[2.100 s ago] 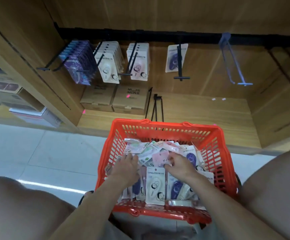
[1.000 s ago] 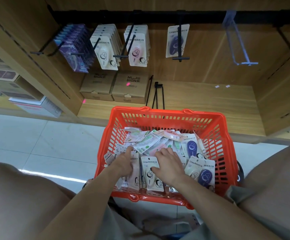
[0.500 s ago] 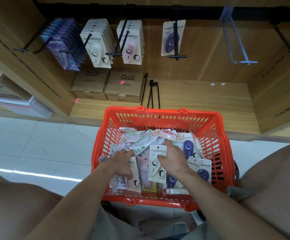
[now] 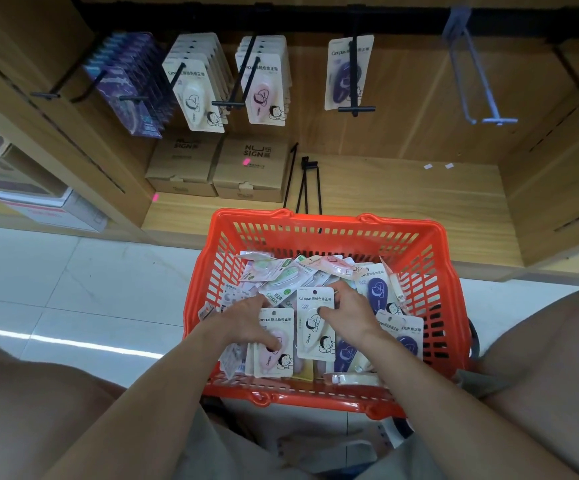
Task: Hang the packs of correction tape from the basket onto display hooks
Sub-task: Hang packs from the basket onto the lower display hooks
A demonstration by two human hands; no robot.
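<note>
An orange basket (image 4: 430, 282) on the floor between my knees holds several loose packs of correction tape. My right hand (image 4: 348, 311) pinches a white pack (image 4: 310, 341), thumb on its front. My left hand (image 4: 246, 320) holds a stack topped by a pink pack (image 4: 276, 348), thumb across its face. Above, black hooks carry purple packs (image 4: 132, 84), white packs (image 4: 196, 88), pink packs (image 4: 263, 84) and a single dark blue pack (image 4: 341, 71). A clear hook (image 4: 482, 88) at the right hangs bare.
Two brown cardboard boxes (image 4: 218, 168) stand on the wooden shelf under the hooks. Spare black hooks (image 4: 303, 181) lie on the shelf behind the basket. White boxes (image 4: 52, 209) sit on the lower shelf at left. White tile floor spreads to the left.
My right hand has lifted the white pack up out of the pile. My left hand has gathered the pink-topped stack near the basket's front. The view dipped slightly.
</note>
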